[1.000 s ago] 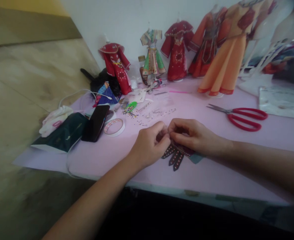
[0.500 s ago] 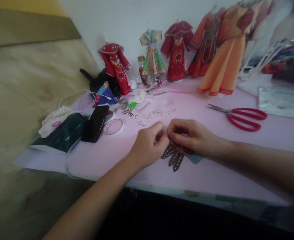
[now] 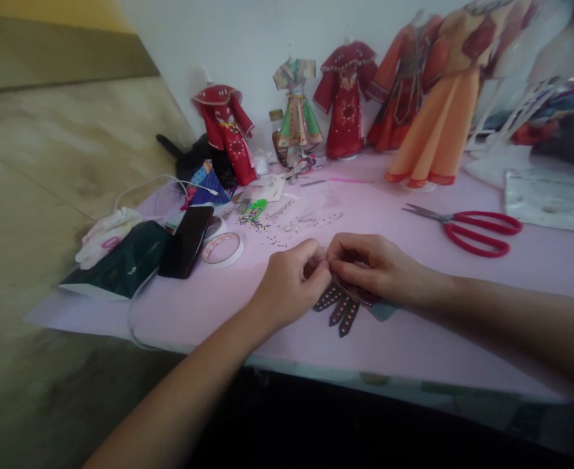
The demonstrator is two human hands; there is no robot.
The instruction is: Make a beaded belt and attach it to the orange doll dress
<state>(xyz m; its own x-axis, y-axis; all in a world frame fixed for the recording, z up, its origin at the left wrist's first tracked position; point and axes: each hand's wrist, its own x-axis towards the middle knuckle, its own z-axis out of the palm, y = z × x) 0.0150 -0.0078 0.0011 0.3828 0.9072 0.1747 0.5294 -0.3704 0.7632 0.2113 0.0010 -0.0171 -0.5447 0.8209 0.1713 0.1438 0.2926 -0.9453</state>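
Note:
My left hand [image 3: 294,277] and my right hand [image 3: 372,267] meet over the pink tabletop, fingertips pinched close together. Between and beneath them is a small doll garment [image 3: 344,312], with dark, pointed strips dotted with pale studs hanging toward me. A dark red part and a teal corner of it show under my right hand, whose fingers grip its upper edge. The left thumb and forefinger are closed at the same edge. Whatever lies between the fingertips is hidden. Red-handled scissors [image 3: 479,231] lie with blades apart to the right.
Doll dresses on stands [image 3: 348,107] line the wall at the back. Loose beads [image 3: 255,225] lie by a green dish [image 3: 256,210]. Left of them are a tape roll [image 3: 239,251], a black phone [image 3: 186,242], a dark green packet [image 3: 125,260] and a white cable [image 3: 143,179].
Hardly anything differs. Both hands keep their pinch at the garment's edge, and the studded strips have shifted very slightly.

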